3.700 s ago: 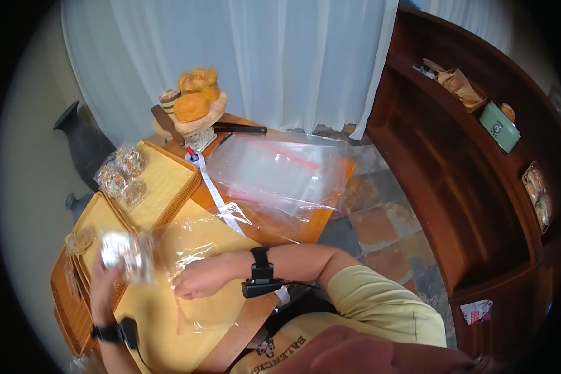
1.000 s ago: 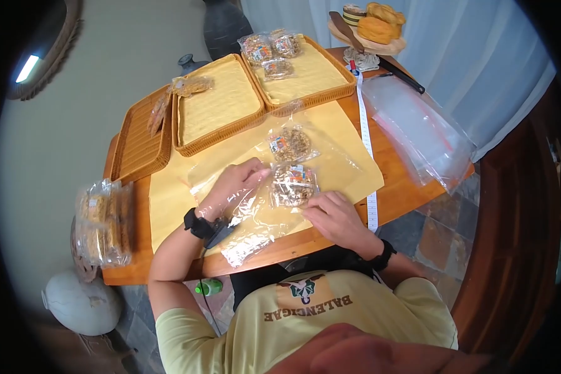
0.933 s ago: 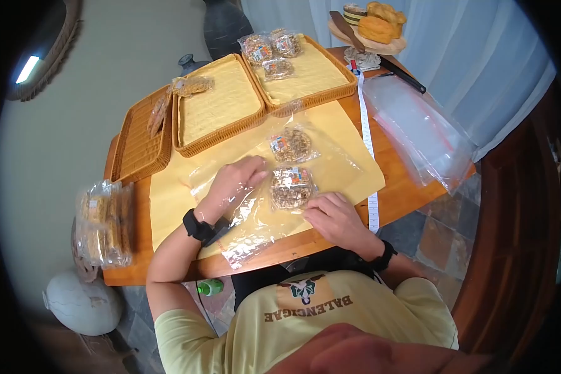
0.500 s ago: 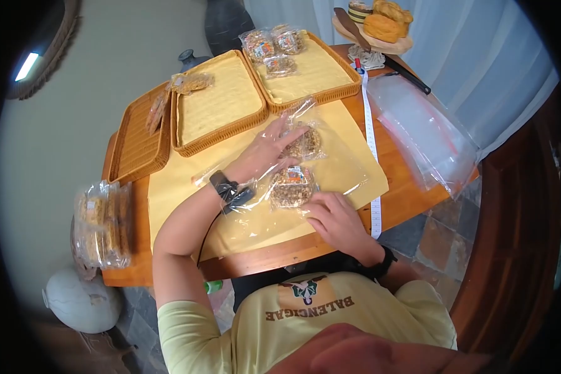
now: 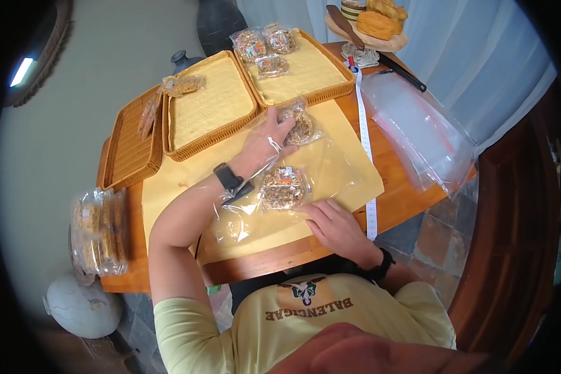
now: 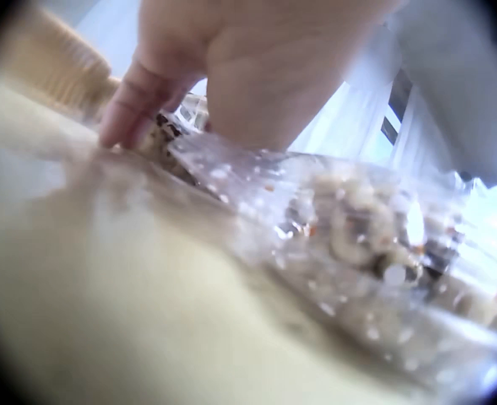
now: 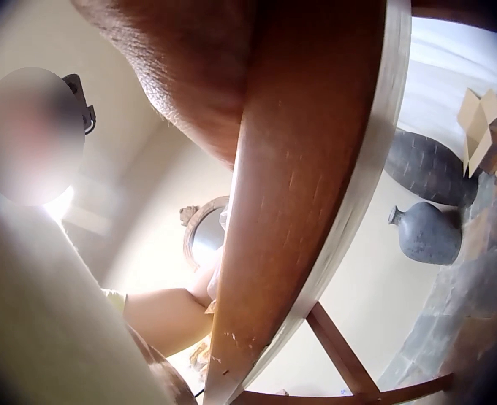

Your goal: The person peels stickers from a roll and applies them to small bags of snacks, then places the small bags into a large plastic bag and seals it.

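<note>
My left hand (image 5: pixel 269 144) reaches across the yellow sheet (image 5: pixel 181 181), glossy clear film over its back. Its thumb and fingers grip the left side of a clear-wrapped round nut cluster (image 5: pixel 304 126) at the sheet's far part. The left wrist view shows its fingertips down at the sheet, with a wrapped nut cluster (image 6: pixel 358 228) close below the palm. A nearer wrapped nut cluster (image 5: pixel 285 190) with a small label lies in a large clear plastic bag (image 5: pixel 237 225). My right hand (image 5: pixel 341 232) rests at that cluster's near right corner, fingers extended, thumb apart.
Wicker trays (image 5: pixel 215 134), two lined in yellow, stand along the back left; several wrapped clusters (image 5: pixel 250 45) sit in the far one. Stacked bar packs (image 5: pixel 98 230) stand at the left edge. A measuring tape (image 5: pixel 366 146) and flat clear bags (image 5: pixel 417 134) lie right.
My left hand has moved away from beside the near cluster to the far one, first spread over it, now gripping its left side. The right hand stays almost in place.
</note>
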Motion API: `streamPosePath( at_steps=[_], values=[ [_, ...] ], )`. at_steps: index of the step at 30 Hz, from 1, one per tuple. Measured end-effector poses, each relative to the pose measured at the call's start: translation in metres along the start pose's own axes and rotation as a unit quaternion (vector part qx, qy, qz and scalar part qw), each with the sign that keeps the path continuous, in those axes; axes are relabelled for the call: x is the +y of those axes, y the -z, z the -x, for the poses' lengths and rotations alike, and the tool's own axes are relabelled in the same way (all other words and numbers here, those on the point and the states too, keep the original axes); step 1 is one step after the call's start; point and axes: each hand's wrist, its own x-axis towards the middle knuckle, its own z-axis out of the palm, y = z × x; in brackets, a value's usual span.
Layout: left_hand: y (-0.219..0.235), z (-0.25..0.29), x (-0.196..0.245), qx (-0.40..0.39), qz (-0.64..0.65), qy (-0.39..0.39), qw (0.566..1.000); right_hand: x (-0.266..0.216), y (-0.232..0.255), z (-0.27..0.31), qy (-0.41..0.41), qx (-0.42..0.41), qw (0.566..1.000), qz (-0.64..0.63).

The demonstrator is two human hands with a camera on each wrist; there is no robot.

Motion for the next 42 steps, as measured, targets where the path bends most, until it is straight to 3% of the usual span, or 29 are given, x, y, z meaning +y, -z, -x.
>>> streamPosePath(
  at_steps=[4,6,7,9,12,13,14,15,17,20,24,26,29,32,34,36,38,40,42],
  values=[
    [-0.001,0.001,0.006,-0.046,0.001,0.028,0.999,0.008,-0.003,0.005,0.018,0.015,1.0,0.0],
    [-0.001,0.005,0.006,-0.063,-0.013,0.03,0.997,0.014,0.008,0.004,-0.046,0.112,0.993,-0.006],
    [0.0,0.008,0.006,-0.057,-0.004,0.028,0.998,0.021,0.015,0.005,-0.045,0.111,0.993,-0.009],
    [0.005,0.013,0.006,-0.053,0.005,0.027,0.998,0.039,0.031,0.007,-0.138,0.172,0.973,0.066],
    [0.011,0.013,0.006,-0.055,0.085,0.001,0.995,0.049,0.044,0.004,-0.168,0.148,0.969,0.107],
    [0.011,0.014,0.005,-0.059,0.066,-0.068,0.994,0.05,0.046,0.003,-0.168,0.149,0.968,0.11],
    [0.013,0.015,0.007,-0.063,0.046,-0.135,0.988,0.051,0.047,0.001,-0.207,0.116,0.97,0.06],
    [0.016,0.016,0.008,-0.061,0.045,-0.135,0.988,0.051,0.047,-0.001,-0.243,0.081,0.967,0.009],
    [0.023,0.018,0.012,-0.188,-0.002,-0.146,0.971,0.055,0.045,-0.002,-0.248,0.072,0.966,-0.018],
    [0.015,0.015,0.006,-0.233,0.001,-0.155,0.96,0.056,0.042,0.0,-0.267,0.068,0.957,-0.096],
    [0.005,0.011,0.008,-0.248,-0.039,-0.13,0.959,0.056,0.044,0.008,-0.275,0.076,0.94,-0.188],
    [-0.007,0.013,0.008,-0.2,0.044,-0.119,0.972,0.053,0.046,0.014,-0.279,0.086,0.934,-0.203],
    [-0.007,0.015,0.012,-0.216,0.081,-0.08,0.97,0.056,0.041,0.026,-0.283,0.106,0.921,-0.246],
    [-0.015,0.013,0.009,-0.161,0.116,-0.136,0.971,0.06,0.034,0.031,-0.276,0.12,0.913,-0.275],
    [-0.017,0.008,0.009,-0.17,0.101,-0.128,0.972,0.06,0.035,0.031,-0.272,0.126,0.911,-0.282],
    [-0.007,0.005,0.017,-0.181,0.088,-0.124,0.972,0.055,0.041,0.029,-0.296,0.128,0.926,-0.194],
    [0.013,0.007,0.019,-0.224,0.3,-0.026,0.927,0.049,0.05,0.028,-0.298,0.123,0.935,-0.144],
    [0.03,0.019,0.01,-0.238,0.291,-0.054,0.925,0.041,0.055,0.026,-0.301,0.117,0.941,-0.098],
    [0.043,0.035,0.007,-0.253,0.281,-0.078,0.923,0.033,0.056,0.024,-0.175,0.214,0.955,0.11]
  ],
)
